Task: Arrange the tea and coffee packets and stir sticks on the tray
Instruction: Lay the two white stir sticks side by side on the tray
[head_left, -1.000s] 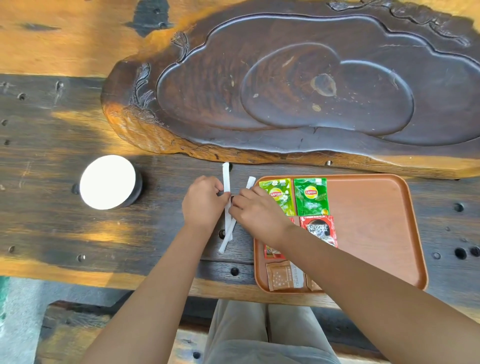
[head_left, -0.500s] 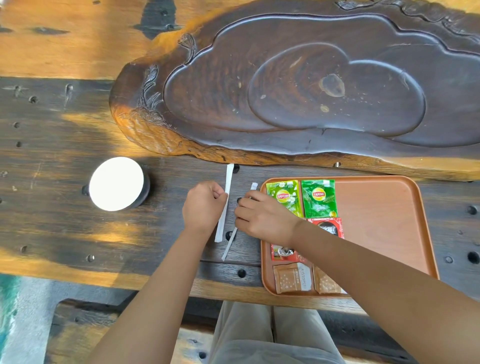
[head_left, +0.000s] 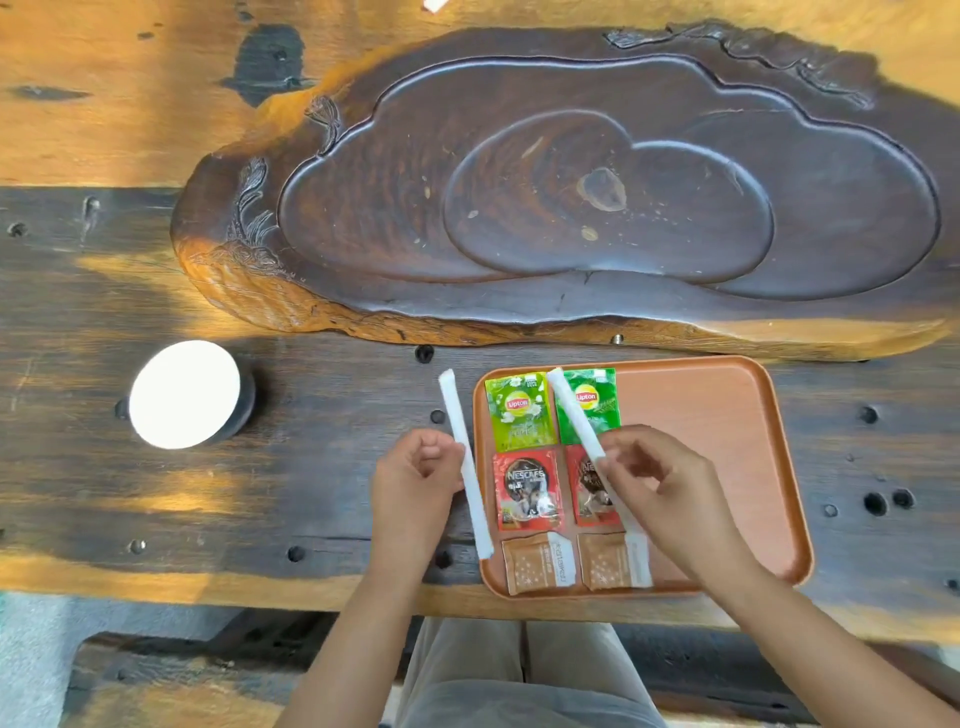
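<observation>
Dark, weathered planks make up the tabletop, with a big carved wooden slab across the far side and a round white lid toward the left edge. I see the tray sitting at the near edge, its left half filled with two green tea packets, two red coffee packets and two brown packets in neat rows; its right half is bare.

My left hand is pinching one white stir stick, which hangs over the tabletop just outside the tray's left rim, its lower end near the tray's near-left corner. My right hand is gripping the second stir stick, which lies slanted above the right-hand column of packets.

I judge the packets done and the sticks the step in hand. Next, both need carrying to the bare right half and laying down side by side. Room there is generous; the care is lifting clear of the raised rim and not dragging the packets out of line.
</observation>
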